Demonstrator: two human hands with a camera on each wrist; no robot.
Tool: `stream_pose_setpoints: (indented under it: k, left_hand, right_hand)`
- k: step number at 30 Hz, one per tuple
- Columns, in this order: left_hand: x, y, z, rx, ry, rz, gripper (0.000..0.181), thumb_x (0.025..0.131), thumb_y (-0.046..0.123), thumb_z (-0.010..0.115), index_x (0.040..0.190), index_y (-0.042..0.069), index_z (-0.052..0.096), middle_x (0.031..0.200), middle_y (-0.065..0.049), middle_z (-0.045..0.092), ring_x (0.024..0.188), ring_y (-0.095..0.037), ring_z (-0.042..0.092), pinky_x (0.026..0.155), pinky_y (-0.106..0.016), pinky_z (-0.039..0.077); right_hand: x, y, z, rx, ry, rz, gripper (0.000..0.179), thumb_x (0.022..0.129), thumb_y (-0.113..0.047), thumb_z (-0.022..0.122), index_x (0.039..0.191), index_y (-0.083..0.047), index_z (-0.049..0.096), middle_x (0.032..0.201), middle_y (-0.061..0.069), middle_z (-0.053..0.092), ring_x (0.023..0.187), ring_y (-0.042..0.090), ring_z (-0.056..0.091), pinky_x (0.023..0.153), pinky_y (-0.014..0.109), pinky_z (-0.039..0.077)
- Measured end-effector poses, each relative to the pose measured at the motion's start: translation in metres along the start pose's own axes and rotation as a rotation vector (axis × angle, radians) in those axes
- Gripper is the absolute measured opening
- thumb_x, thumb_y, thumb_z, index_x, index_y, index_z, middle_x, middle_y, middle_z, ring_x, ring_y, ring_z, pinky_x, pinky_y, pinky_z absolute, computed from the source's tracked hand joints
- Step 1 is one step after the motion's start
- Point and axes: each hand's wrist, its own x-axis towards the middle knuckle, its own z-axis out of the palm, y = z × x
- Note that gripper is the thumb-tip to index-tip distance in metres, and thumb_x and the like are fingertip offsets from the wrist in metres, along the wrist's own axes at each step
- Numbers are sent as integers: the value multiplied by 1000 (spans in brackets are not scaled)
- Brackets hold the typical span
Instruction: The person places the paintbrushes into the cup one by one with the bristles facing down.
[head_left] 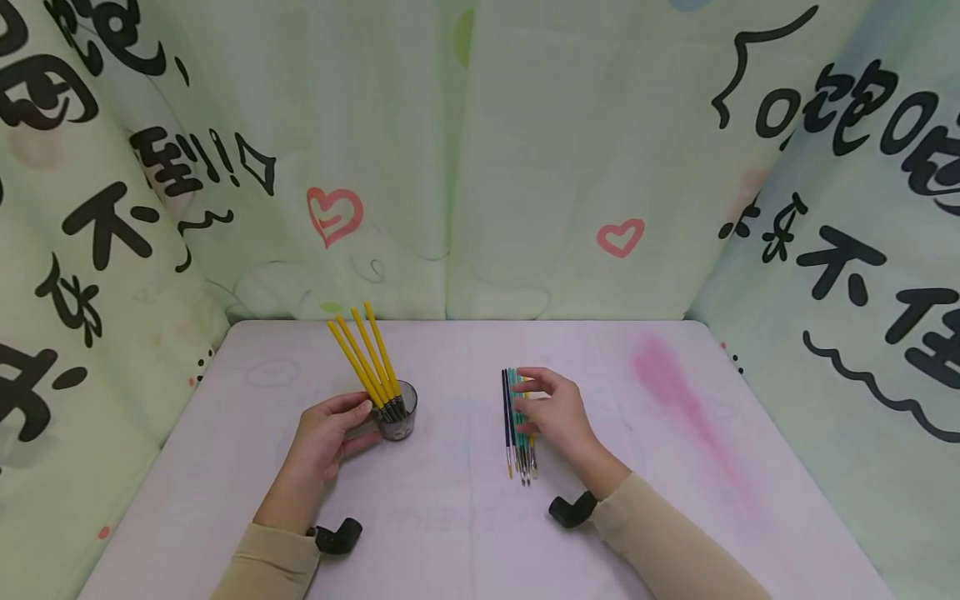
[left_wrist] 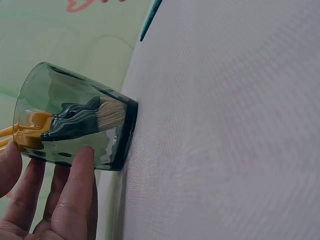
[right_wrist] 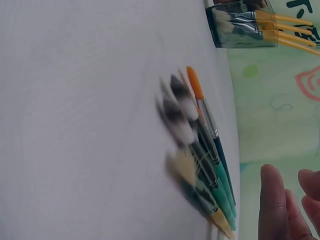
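Note:
A smoky clear glass (head_left: 408,398) stands left of centre, with several yellow-handled paintbrushes (head_left: 371,354) leaning in it, bristles down. My left hand (head_left: 330,437) rests against its left side, thumb near the rim; in the left wrist view the straight fingers (left_wrist: 75,200) touch the glass's side. Right of centre, several paintbrushes (head_left: 520,446) lie side by side, bristles toward me, with dark, green and yellowish handles. Over their handle ends hovers my right hand (head_left: 555,412), fingers spread. The right wrist view shows gaps between its fingers (right_wrist: 272,200), and nothing held there.
A pale pink cloth covers the table (head_left: 450,533), with a deeper pink streak on the right. Printed curtains (head_left: 525,150) enclose the back and both sides. Black cameras (head_left: 572,509) sit on both wrists.

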Motion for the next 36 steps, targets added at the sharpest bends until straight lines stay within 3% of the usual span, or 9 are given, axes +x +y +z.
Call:
stream_pose_setpoints:
  k: [6, 14, 26, 36]
  left_hand:
    - [0, 0, 0, -1, -2, -1, 43, 105, 9, 70, 145, -4, 61, 116, 0, 73, 100, -10, 73, 94, -43, 68]
    - [1, 0, -1, -6, -1, 4, 41, 105, 8, 69, 144, -4, 62, 113, 2, 73, 100, -9, 73, 93, -42, 68]
    - [-1, -1, 0, 4, 8, -3, 44, 105, 11, 71, 146, -3, 61, 124, -4, 71, 102, -11, 72, 93, -43, 68]
    - [0, -1, 0, -1, 5, -8, 46, 104, 11, 71, 147, -3, 60, 126, -5, 70, 103, -11, 72, 94, -43, 68]
  right_hand:
    - [2, 7, -10, -70, 50, 28, 52, 96, -4, 74, 146, -13, 65, 126, 18, 71, 92, 24, 74, 68, 41, 70]
    - [10, 9, -17, -151, 85, 123, 52, 96, -4, 75, 146, -12, 63, 121, 16, 70, 89, 22, 72, 63, 35, 68]
    - [19, 6, -12, -305, 78, 201, 51, 93, -5, 81, 141, -13, 65, 107, 11, 70, 72, 17, 68, 56, 30, 65]
    - [26, 6, -8, -437, 62, 200, 50, 92, -3, 80, 139, -11, 65, 99, 10, 69, 52, 16, 63, 52, 26, 61]
